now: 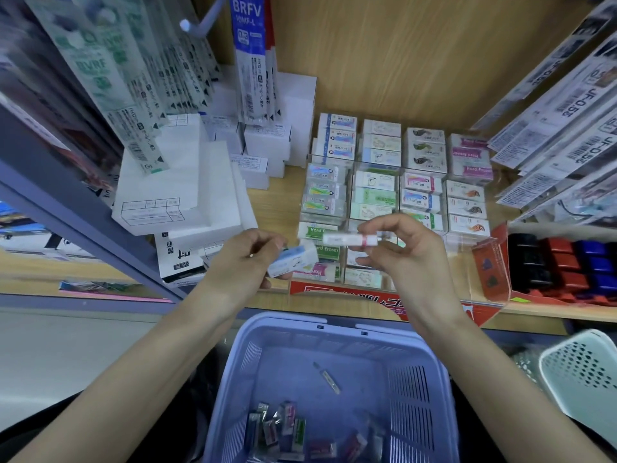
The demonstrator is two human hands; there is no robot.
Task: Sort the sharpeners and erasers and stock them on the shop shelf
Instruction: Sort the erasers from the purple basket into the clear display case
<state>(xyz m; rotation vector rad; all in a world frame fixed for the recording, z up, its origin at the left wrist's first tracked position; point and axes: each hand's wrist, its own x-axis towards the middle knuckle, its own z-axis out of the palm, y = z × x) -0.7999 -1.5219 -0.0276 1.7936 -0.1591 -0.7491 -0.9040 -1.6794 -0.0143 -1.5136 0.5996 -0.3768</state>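
My left hand [248, 259] grips a white eraser with a pale blue sleeve [293, 260] just left of the eraser display [397, 182]. My right hand [400, 248] pinches a thin white eraser with a pink band [350, 239] over the display's front rows. The clear display on the wooden shelf holds rows of sleeved erasers in green, blue, pink and fish patterns. Below my hands a lavender basket [414, 372] holds several wrapped erasers [287, 429] at its near end and one lone stick-shaped piece [329, 379] in the middle.
White boxes [187, 182] are stacked on the shelf's left. Hanging refill packs [250, 58] dangle above them, and more packs [564, 128] hang at the right. A red tray of black, red and blue items [567, 265] sits right of the display. A white perforated basket [584, 375] stands lower right.
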